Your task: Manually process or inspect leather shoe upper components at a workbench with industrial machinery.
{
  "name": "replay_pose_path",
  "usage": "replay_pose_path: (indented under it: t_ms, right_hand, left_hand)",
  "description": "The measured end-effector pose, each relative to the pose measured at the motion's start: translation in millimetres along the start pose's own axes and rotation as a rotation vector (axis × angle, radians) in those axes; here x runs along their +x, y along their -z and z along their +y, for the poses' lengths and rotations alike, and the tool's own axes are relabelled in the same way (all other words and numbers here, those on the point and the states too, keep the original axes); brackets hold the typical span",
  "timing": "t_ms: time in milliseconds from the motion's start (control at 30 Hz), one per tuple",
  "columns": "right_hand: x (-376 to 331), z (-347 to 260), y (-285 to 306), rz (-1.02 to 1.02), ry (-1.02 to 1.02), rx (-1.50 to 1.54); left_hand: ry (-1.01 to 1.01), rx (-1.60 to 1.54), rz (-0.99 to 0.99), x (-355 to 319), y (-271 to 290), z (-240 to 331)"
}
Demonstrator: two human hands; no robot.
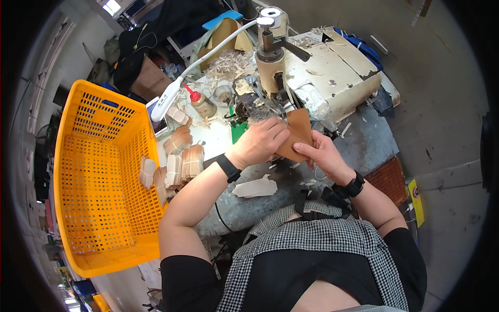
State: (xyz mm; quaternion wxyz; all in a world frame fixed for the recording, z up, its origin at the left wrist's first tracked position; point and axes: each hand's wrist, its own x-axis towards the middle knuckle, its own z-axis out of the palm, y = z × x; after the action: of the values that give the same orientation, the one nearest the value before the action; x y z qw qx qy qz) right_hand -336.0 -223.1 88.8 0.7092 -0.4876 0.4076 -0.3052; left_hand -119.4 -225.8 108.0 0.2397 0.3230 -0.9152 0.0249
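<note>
A flat brown piece that looks like leather (299, 126) lies between my hands at the front of a cream machine (270, 73). My right hand (328, 157) pinches its near right corner, thumb on top and fingers beneath. My left hand (261, 140) is closed at its left edge, the bent fingers close to the machine's working end; the fingertips are partly hidden. Below my hands, a pale stack of thin pieces (255, 187) rests on the worktop. To the left stand several bundles of cut brown pieces (192, 162), some banded.
A yellow plastic crate (106, 256) stands at the left. Behind the bundles are a red-capped bottle (202, 104) and a white lamp (167, 99) on a bendable neck. Pale shavings (228, 66) heap behind the machine. A reddish-brown mesh tray (387, 182) sits at the right.
</note>
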Motion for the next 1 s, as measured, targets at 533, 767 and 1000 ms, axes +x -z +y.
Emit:
replay_pose_path:
  t_ms: [533,767,1000]
  right_hand:
    - [-2,-5,-2,0.001,0.006,0.103]
    - [-3,-2,-2,0.013,0.008,0.095]
    - [-4,-6,-1,0.023,0.002,0.092]
  left_hand:
    - [0.019,0.103,0.013,-1,-5,-2]
    - [-0.004,0.039,0.002,3,2,2]
    - [0.011,0.01,0.012,1,0,2]
